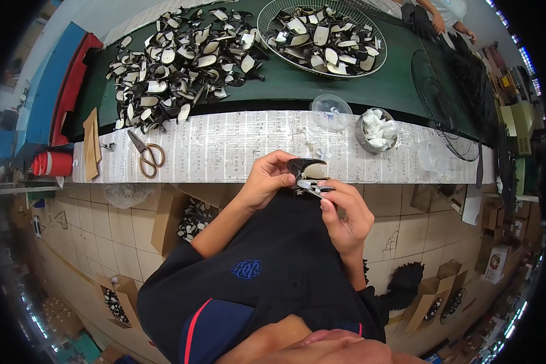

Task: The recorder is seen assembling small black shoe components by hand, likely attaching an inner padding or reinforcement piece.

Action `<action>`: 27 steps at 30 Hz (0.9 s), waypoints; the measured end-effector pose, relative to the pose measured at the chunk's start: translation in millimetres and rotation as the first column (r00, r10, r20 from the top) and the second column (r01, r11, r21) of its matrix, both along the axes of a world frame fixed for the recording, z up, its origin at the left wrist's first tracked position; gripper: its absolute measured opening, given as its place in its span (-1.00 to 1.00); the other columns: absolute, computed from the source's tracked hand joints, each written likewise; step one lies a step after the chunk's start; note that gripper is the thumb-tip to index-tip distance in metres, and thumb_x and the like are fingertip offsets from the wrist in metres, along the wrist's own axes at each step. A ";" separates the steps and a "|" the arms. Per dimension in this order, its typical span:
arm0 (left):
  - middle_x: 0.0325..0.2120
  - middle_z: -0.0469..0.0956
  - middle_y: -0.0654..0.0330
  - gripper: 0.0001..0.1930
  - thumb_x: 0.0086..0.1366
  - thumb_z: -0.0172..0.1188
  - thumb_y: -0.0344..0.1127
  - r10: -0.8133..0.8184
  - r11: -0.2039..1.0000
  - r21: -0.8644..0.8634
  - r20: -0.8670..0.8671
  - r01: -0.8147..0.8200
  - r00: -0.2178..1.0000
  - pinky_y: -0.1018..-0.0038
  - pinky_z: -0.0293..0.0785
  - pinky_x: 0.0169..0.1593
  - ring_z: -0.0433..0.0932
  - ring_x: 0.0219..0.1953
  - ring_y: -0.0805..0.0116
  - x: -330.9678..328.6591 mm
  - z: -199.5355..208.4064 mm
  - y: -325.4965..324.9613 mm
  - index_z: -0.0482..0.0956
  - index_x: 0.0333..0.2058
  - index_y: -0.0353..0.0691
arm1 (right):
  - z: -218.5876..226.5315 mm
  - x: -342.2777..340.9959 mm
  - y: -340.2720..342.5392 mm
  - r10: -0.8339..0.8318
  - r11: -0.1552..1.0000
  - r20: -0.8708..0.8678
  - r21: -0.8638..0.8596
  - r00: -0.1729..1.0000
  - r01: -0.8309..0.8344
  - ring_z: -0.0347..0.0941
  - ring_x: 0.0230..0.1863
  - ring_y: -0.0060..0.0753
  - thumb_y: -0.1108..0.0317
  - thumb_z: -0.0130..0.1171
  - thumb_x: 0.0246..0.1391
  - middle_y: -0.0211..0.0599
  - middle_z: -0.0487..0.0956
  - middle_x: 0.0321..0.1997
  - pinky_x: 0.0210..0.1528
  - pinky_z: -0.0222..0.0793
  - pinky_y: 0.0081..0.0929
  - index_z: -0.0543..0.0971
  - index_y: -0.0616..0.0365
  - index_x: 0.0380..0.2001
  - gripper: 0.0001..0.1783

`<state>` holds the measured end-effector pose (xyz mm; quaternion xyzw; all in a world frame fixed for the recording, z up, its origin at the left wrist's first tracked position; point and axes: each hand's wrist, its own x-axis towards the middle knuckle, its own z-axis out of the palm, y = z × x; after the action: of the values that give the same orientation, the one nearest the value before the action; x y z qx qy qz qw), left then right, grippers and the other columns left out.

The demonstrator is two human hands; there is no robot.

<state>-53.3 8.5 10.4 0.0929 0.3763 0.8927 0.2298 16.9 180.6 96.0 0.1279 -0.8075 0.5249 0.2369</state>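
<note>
My left hand (266, 179) is closed on a small curved shoe piece (301, 165), black outside with a cream lining, held up over the near edge of the bench. In my right hand (347, 213), thumb and fingers pinch a small silvery hand tool (311, 185), which looks like thread snips. Its tip touches or nearly touches the lower edge of the shoe piece. Fingers cover part of both things. Beyond the hands, a large heap of similar black-and-cream pieces (188, 64) lies on the green table at the left.
A wire basket (384, 57) of similar pieces stands at the back. On the paper-covered ledge (224, 151) are scissors (148, 155), a clear plastic bowl (332, 115) and a metal bowl (364, 136) holding white wads. A black fan guard (434, 103) stands right; another person's hand (438, 24) shows beyond.
</note>
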 end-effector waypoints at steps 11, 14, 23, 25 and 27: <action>-0.26 0.50 0.15 -0.80 0.19 0.23 -0.43 -0.114 0.957 0.282 0.151 0.068 0.982 0.37 0.63 -0.35 0.58 -0.17 0.14 8.5 10.9 -4.0 0.40 -0.24 -0.16 | -10.6 14.2 9.0 0.148 0.570 0.059 -0.821 0.987 -0.036 0.37 -0.62 -0.53 0.22 0.09 0.19 0.08 0.51 -0.23 -0.57 0.34 -0.66 0.40 0.25 -0.37 -0.73; -0.28 0.50 0.15 -0.87 0.25 0.14 -0.43 -0.188 0.904 0.414 0.170 0.103 0.967 0.28 0.63 -0.26 0.54 -0.06 -0.01 9.4 10.4 -2.8 0.40 -0.25 -0.12 | -14.2 20.9 10.0 0.227 0.396 0.029 -0.916 0.974 -0.065 0.34 -0.65 -0.53 0.14 0.10 0.18 0.03 0.49 -0.28 -0.60 0.35 -0.65 0.37 0.22 -0.38 -0.67; -0.25 0.50 0.17 -0.75 0.15 0.26 -0.32 -0.189 0.868 0.468 0.001 0.166 0.982 0.26 0.59 -0.11 0.51 -0.01 0.06 9.7 14.2 2.1 0.38 -0.24 -0.10 | -4.3 26.0 0.1 0.062 0.897 -0.028 -0.436 0.998 -0.068 0.48 -0.51 -0.40 0.26 0.11 0.19 0.09 0.54 -0.20 -0.51 0.42 -0.60 0.46 0.28 -0.32 -0.75; -0.24 0.50 0.17 -0.75 0.16 0.26 -0.32 -0.178 0.882 0.442 -0.013 0.165 0.984 0.26 0.59 -0.11 0.51 -0.01 0.07 9.8 13.4 2.6 0.38 -0.24 -0.10 | 1.5 23.7 -2.5 0.047 0.988 -0.152 -0.141 0.987 -0.068 0.49 -0.52 -0.38 0.33 0.19 0.12 0.00 0.58 -0.21 -0.54 0.39 -0.59 0.49 0.26 -0.30 -0.80; -0.24 0.50 0.17 -0.78 0.17 0.25 -0.33 -0.162 0.898 0.407 -0.046 0.166 0.986 0.26 0.58 -0.09 0.50 0.00 0.08 10.3 11.3 3.7 0.39 -0.25 -0.10 | 5.6 21.2 -3.2 0.062 0.997 -0.187 -0.033 0.980 -0.069 0.48 -0.53 -0.37 0.36 0.21 0.09 -0.02 0.58 -0.20 -0.55 0.37 -0.58 0.49 0.25 -0.28 -0.80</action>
<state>-43.0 12.1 21.7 0.1753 0.1730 0.9286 0.2775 38.1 177.4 101.7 0.1982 -0.7669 0.5338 0.2961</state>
